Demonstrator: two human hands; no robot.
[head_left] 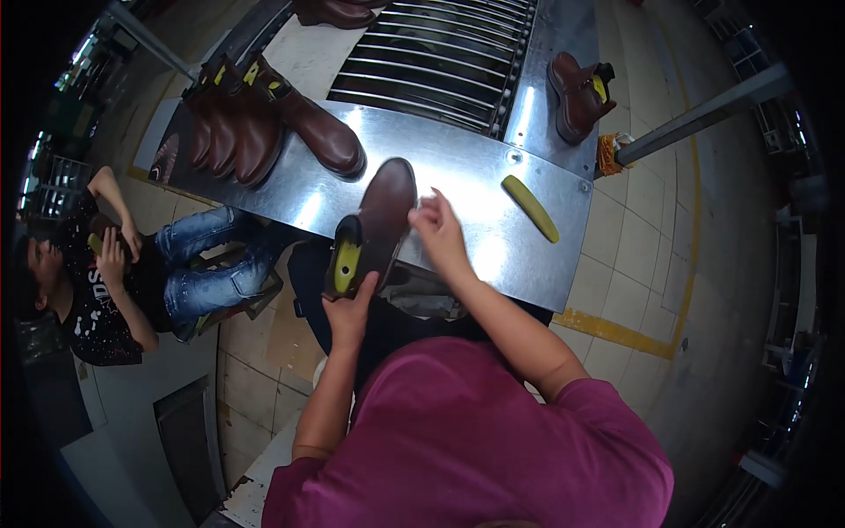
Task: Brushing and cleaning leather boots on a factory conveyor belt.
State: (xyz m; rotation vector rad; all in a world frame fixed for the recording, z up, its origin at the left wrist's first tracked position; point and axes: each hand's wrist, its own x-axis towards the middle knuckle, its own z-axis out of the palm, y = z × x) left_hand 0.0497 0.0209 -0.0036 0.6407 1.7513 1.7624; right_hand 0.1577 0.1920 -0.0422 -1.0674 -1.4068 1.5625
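My left hand (349, 312) is closed round the heel end of a dark brown ankle boot (387, 204), which is tilted with its toe pointing away from me over the metal table's near edge. The boot's opening faces left and shows a yellow-green lining. Close to the boot's right side is my right hand (437, 231), its fingers loosely bent and apart, slightly blurred; I see nothing held in them. Farther right on the table lies a long olive-yellow bar (531, 209) with rounded ends.
Several brown boots (255, 132) stand in a row at the table's left. Another boot (579, 95) is at the far right. Behind the metal table (458, 180) runs a roller conveyor (431, 62). A seated co-worker (114, 273) at left holds a dark item. A grey post (704, 114) slants at right.
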